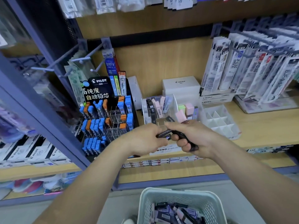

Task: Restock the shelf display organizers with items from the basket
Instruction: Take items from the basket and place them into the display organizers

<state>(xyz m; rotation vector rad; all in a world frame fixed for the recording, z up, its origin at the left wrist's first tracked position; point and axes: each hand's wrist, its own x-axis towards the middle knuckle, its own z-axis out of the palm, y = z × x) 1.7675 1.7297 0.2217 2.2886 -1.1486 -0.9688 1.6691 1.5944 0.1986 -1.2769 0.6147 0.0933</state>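
Dark lead cases sit between both hands, just above the shelf's front edge. Left hand pinches one end of a case. Right hand grips a small bundle w/ curled fingers (exact count unclear). Clear organizer stands right behind them, mid-shelf, partly filled. White divider tray is on its right, Pilot display at the shelf's left end. Basket w/ more cases is below, off the shelf.
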